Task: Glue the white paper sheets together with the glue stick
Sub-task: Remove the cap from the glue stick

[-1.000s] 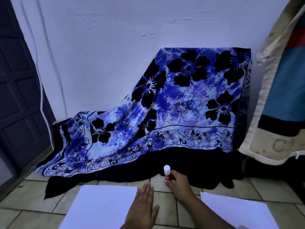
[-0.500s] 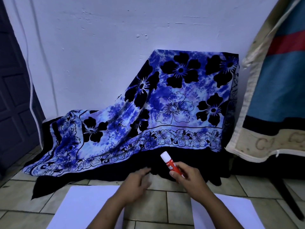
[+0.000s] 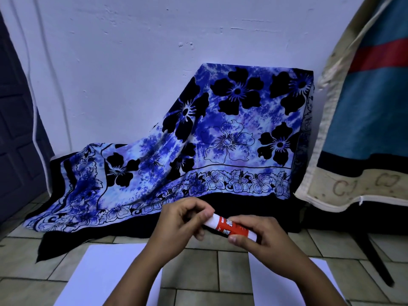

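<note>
Sitting low before a tiled floor (image 3: 223, 272), white wall behind, blue flowered cloth (image 3: 220, 140) draped against it. Holding the glue stick (image 3: 229, 227) level in the air between both hands, above the gap between the two sheets. Right hand (image 3: 262, 237) wrapping the red body, thumb underneath and fingers closed over the top, firmly shut on it. Left hand (image 3: 183, 219) pinching the white cap end, fingertips curled tight round it. Looking like the uncapping step: cap apparently still seated, though the join is partly hidden under the left fingers, so not certain.

Lying flat on the tiles below, well apart from each other: left sheet (image 3: 106, 274) under the left forearm, right sheet (image 3: 287, 288) under the right wrist. Showing no glue on either, as far as can be told in this dim light; gluing itself judged not yet begun, task near its start.

Calling next for a straight pull or a twist of the cap while the right hand keeps the body steady, then somewhere to park the cap, winding the stick up, and bringing the tip down on one sheet. Needing a free hand to pin the paper flat while rubbing, since a loose sheet on smooth tile probably slides.

Hanging at the far right, a striped fabric (image 3: 371, 107), clear of the work.
</note>
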